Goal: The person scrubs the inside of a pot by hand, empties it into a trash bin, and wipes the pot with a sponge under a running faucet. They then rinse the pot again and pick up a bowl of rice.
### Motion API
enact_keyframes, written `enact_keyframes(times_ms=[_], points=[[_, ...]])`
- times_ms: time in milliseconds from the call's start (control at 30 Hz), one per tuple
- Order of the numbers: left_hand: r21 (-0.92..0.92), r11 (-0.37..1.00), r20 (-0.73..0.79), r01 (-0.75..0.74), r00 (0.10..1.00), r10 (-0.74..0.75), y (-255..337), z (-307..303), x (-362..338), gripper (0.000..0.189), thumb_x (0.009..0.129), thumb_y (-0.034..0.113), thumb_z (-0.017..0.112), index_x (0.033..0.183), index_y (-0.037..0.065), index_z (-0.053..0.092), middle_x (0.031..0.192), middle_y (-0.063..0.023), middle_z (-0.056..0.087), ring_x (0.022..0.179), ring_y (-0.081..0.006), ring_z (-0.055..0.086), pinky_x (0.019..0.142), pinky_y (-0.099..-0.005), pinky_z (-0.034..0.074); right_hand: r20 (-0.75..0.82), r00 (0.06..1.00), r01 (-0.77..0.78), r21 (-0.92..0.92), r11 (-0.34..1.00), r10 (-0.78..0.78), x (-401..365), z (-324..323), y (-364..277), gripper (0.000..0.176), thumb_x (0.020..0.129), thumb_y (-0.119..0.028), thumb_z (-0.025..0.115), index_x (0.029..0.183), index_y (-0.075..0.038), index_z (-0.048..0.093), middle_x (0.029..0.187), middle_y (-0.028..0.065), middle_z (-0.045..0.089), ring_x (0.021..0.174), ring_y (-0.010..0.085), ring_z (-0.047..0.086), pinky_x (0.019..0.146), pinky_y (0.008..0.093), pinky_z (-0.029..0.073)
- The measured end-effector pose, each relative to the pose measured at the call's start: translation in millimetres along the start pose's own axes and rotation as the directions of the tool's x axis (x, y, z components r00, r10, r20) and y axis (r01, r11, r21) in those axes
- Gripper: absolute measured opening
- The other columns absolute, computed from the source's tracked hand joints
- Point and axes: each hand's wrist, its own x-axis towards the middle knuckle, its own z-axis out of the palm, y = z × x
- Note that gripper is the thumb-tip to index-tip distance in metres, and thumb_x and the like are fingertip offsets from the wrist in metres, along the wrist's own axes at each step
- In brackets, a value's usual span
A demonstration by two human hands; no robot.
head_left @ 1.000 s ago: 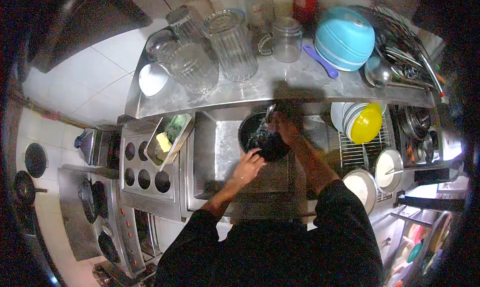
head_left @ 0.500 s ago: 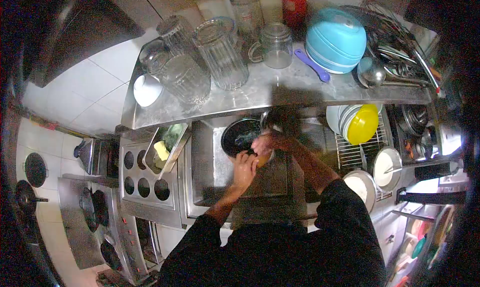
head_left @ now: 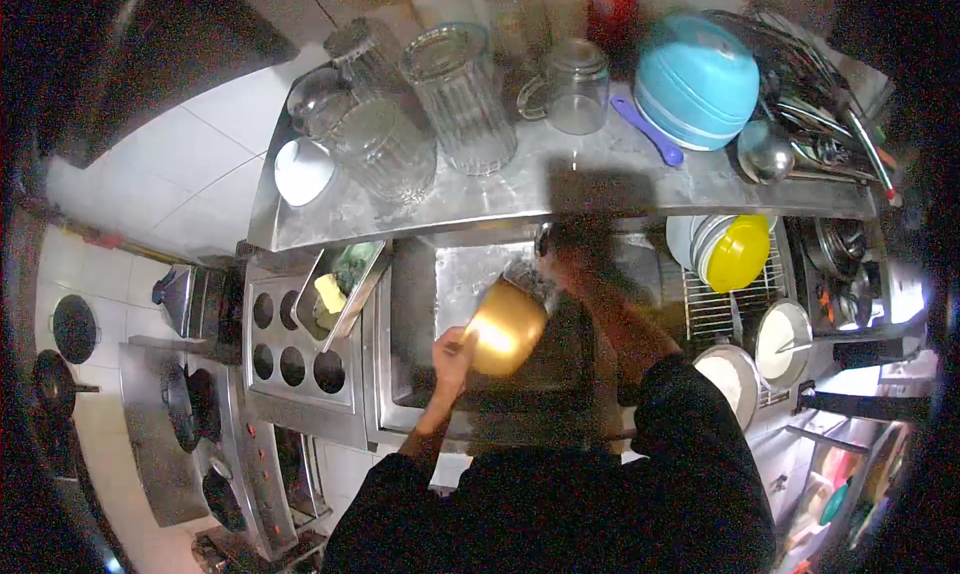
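Note:
A round pot [head_left: 506,329] with a shiny gold outside is tilted over the sink [head_left: 415,324], its opening facing up and away from me. My left hand [head_left: 453,362] grips the pot at its left side. Near the faucet, at the back of the sink, my right hand [head_left: 570,266] is in dark shadow beside the pot's far rim; its fingers are too dim to make out. Water seems to run near that rim.
Glass jugs [head_left: 465,104], a turquoise bowl [head_left: 697,82] and a purple spoon [head_left: 648,132] stand on the shelf above. Left of the sink is a tray with a yellow sponge [head_left: 329,294]. A rack at right holds a yellow bowl [head_left: 738,254].
The pot has turned from showing its dark inside to showing its gold outside. My left hand has moved left and down with it, while my right hand has shifted toward the faucet.

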Motion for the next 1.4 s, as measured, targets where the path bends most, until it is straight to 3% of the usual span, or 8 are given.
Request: enact_keyframes(times_ms=[233,533,667,733,767,867,1033,1400], points=[[-0.457,0.843,-0.007,0.284,0.946,-0.323,25,-33,-45,0.028,0.097,0.034,0.066,0.098,0.007,0.070,0.088,0.0003,0.069,0.074,-0.0090,0.063,0.062,-0.0268,0.050,0.036,0.975,-0.215,-0.059,0.975,0.218,14,-15,19,0.034,0.097,-0.032,0.056,0.119,-0.007,0.055,0.094,0.0088,0.057,0.079,0.0248,0.055,0.073,0.0417,0.051],[-0.789,0.371,0.230,0.490,0.795,-0.561,55,-55,-100,0.061,0.099,0.055,0.048,0.138,0.007,0.048,0.135,-0.0147,0.058,0.119,-0.0313,0.060,0.097,-0.0564,0.050,0.135,0.855,-0.483,-0.139,0.864,0.500,81,-36,74,0.037,0.098,-0.033,0.054,0.124,-0.007,0.053,0.101,0.0107,0.057,0.086,0.0258,0.056,0.077,0.0419,0.051],[-0.877,0.214,0.341,0.430,0.871,-0.355,69,-48,-131,0.068,0.101,0.051,0.041,0.145,-0.001,0.035,0.141,-0.0226,0.049,0.120,-0.0407,0.058,0.091,-0.0589,0.056,0.163,0.801,-0.539,-0.221,0.813,0.576,91,-43,94,0.038,0.098,-0.033,0.054,0.126,-0.007,0.052,0.105,0.0115,0.057,0.089,0.0262,0.056,0.079,0.0420,0.051],[-0.422,0.906,0.213,0.040,0.975,0.056,71,-43,-145,0.073,0.100,0.053,0.040,0.150,0.001,0.027,0.149,-0.0246,0.039,0.129,-0.0461,0.048,0.101,-0.0669,0.046,0.172,0.769,-0.565,-0.267,0.781,0.615,77,-48,108,0.039,0.098,-0.034,0.053,0.127,-0.006,0.052,0.107,0.0120,0.057,0.090,0.0265,0.057,0.080,0.0420,0.051],[-0.762,0.534,0.325,0.366,0.930,-0.173,56,-48,-143,0.075,0.099,0.054,0.040,0.152,0.003,0.023,0.153,-0.0248,0.032,0.134,-0.0476,0.040,0.105,-0.0693,0.038,0.167,0.754,-0.577,-0.292,0.762,0.635,70,-50,115,0.040,0.098,-0.034,0.053,0.127,-0.006,0.052,0.108,0.0122,0.057,0.091,0.0266,0.057,0.080,0.0420,0.051],[-0.820,-0.320,0.553,0.474,0.799,-0.234,50,-50,-149,0.081,0.097,0.058,0.042,0.156,0.010,0.013,0.160,-0.0231,0.015,0.144,-0.0497,0.018,0.114,-0.0731,0.017,0.164,0.689,-0.619,-0.371,0.692,0.705,44,-57,139,0.041,0.099,-0.034,0.053,0.129,-0.006,0.051,0.110,0.0128,0.057,0.093,0.0269,0.057,0.082,0.0421,0.051],[-0.910,-0.116,0.411,0.397,0.840,-0.355,58,-38,-156,0.078,0.096,0.057,0.047,0.156,0.014,0.021,0.160,-0.0239,0.017,0.145,-0.0509,0.017,0.109,-0.0709,0.033,0.165,0.631,-0.648,-0.423,0.633,0.758,18,-71,153,0.043,0.099,-0.034,0.052,0.131,-0.006,0.050,0.115,0.0138,0.057,0.097,0.0274,0.058,0.084,0.0422,0.051],[-0.865,-0.229,0.500,0.446,0.803,-0.325,53,-33,-170,0.081,0.092,0.065,0.046,0.153,0.015,0.028,0.159,-0.0169,0.026,0.140,-0.0463,0.033,0.105,-0.0716,0.031,0.075,0.989,-0.144,0.223,0.964,0.130,5,-51,1,0.047,0.100,-0.035,0.050,0.137,-0.006,0.048,0.124,0.0162,0.057,0.105,0.0287,0.059,0.089,0.0425,0.052]])
